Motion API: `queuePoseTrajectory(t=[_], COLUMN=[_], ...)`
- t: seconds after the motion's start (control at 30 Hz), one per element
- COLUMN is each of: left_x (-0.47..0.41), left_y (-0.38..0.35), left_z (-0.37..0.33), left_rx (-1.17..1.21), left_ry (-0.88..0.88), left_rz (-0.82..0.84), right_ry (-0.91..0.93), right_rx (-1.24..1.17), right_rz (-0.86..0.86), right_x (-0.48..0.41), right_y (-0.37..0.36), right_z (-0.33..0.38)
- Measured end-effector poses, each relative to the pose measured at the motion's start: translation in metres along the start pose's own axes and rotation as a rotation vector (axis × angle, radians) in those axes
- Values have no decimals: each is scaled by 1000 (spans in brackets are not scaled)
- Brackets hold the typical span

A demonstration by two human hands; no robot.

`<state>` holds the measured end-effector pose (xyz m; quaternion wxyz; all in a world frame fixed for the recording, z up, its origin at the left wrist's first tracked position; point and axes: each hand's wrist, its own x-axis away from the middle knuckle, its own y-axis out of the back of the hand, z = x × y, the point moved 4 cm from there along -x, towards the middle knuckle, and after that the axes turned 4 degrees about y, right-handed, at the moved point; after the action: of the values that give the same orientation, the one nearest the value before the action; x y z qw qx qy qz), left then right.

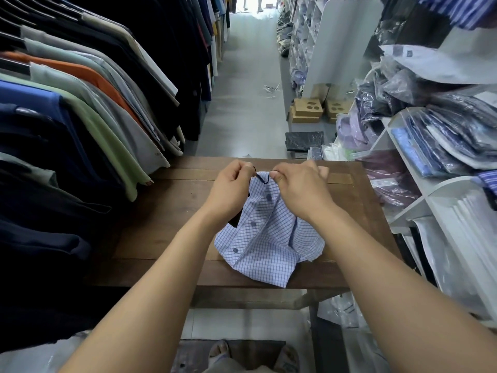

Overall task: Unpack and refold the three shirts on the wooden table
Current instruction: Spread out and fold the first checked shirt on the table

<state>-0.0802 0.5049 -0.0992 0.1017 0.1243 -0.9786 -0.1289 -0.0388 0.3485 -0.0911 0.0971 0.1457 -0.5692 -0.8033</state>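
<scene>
The shirt (269,238) is a fine blue-on-white check with dark blue buttons (253,223); the wooden table (161,224) is dark brown; an orange top (88,74), a pale green top (107,135)

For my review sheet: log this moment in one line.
left hand: pinches shirt top | right hand: pinches shirt top | shirt: lower part on table
</scene>
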Motion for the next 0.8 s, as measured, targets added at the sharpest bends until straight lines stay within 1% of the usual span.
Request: queuePoseTrajectory(t=[0.07, 0.13, 0.2, 0.27, 0.4, 0.47, 0.53, 0.57, 0.6, 0.67, 0.73, 0.8], left_x=[-4, -9, -12, -14, -16, -17, -15, -12, -11, -6, 2, 8], left_y=[12, 23, 25, 22, 23, 20, 13, 9, 4, -7, -22, -32], left_z=[1, 7, 11, 12, 18, 26, 30, 27, 25, 16, 11, 12], left_rx=[-1, -78, -138, -145, -167, -278, -475, -531, -509, -343, -223, -220], left_ry=[18, 34, 30, 40, 111, 188, 234, 209, 153, 42, 61, 128], left_rz=[-80, -139, -130, -138, -126, -82, -69, -72, -60, 43, 252, 406], right_ry=[-44, -88, -96, -101, -97, -119, -188, -227, -257, -287, -301, -319], right_rx=[-6, 9, 21, 7, -6, -59, -164, -232, -298, -409, -493, -577], right_rz=[-30, -71, -78, -83, -79, -89, -81, -72, -69, -73, -63, -41], right_x=[1, 1, 0, -1, 0, 0, -2, -4, -5, -8, -10, -12], right_y=[4, 9, 9, 7, 5, 3, -3, -6, -7, -6, -3, -2], right_z=[-10, -20, -22, -20, -21, -19, -18, -18, -18, -16, -13, -10])
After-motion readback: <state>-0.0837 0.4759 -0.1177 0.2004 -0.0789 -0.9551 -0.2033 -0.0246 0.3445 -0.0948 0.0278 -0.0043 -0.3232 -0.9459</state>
